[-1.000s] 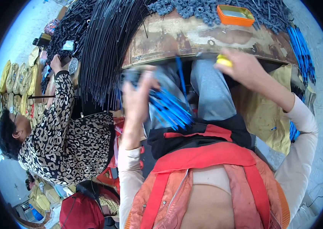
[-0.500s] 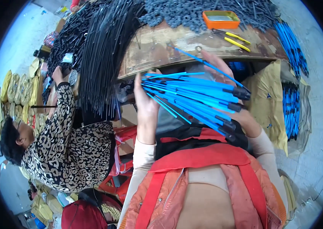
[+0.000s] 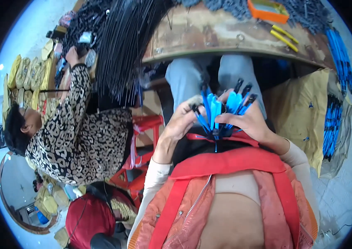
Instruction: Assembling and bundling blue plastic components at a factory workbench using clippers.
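A bundle of thin blue rods with black end pieces point(image 3: 212, 106) stands upright over my lap, seen nearly end-on. On its left side my left hand point(image 3: 183, 118) is wrapped round part of the rods. My right hand point(image 3: 248, 121) grips the bundle from the right, its thumb lying across the front. The black ends fan out above my fingers at uneven heights. Most of the rods' length is hidden below, behind my hands and near the red apron edge point(image 3: 226, 155).
Ahead stands a worn wooden table point(image 3: 201, 35) with an orange box point(image 3: 268, 11), yellow-handled pliers point(image 3: 285, 38) and a heap of long black rods point(image 3: 122, 45). More blue rods point(image 3: 332, 124) lie by a brown paper sack point(image 3: 302, 112) at right. A co-worker point(image 3: 80, 137) sits left.
The blue bundle has turned from lying sideways to standing upright, closer to my body. My right hand has come down onto it. My head view has shifted, showing my knees.
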Demonstrator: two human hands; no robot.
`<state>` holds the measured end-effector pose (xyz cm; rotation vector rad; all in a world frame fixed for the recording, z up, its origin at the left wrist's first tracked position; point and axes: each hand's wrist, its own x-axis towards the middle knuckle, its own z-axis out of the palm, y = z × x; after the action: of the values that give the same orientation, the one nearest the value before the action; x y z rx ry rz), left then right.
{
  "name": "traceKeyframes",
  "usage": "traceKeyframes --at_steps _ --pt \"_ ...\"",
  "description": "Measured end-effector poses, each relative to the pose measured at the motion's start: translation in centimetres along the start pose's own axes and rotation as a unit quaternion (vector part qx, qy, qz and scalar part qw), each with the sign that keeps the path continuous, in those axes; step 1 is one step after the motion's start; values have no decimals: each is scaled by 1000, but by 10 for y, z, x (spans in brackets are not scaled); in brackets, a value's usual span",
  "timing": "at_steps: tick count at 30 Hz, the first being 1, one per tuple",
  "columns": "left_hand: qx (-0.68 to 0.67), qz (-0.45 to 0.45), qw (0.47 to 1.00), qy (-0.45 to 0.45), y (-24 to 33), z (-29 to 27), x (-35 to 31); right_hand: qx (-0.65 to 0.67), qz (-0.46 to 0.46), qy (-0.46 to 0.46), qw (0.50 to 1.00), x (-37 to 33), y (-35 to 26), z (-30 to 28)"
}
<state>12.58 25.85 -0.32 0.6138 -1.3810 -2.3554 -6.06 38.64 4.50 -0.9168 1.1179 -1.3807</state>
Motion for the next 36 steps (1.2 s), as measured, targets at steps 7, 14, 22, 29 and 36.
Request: traceKeyframes --at_steps 7,14,22,29,36 --pt "59 -13 990 -127 24 -7 1 16 -16 -86 996 -3 8 5" --pt "166 94 973 -129 19 7 6 45 -45 -42 997 -5 24 2" --pt "68 -1 996 -66 24 18 -14 24 -41 -13 999 -5 17 0" --pt "39 4 998 -53 39 27 -12 76 25 -200 977 17 -6 -11" --pt "103 -119 986 -58 54 20 -13 17 -12 -138 990 4 14 0"
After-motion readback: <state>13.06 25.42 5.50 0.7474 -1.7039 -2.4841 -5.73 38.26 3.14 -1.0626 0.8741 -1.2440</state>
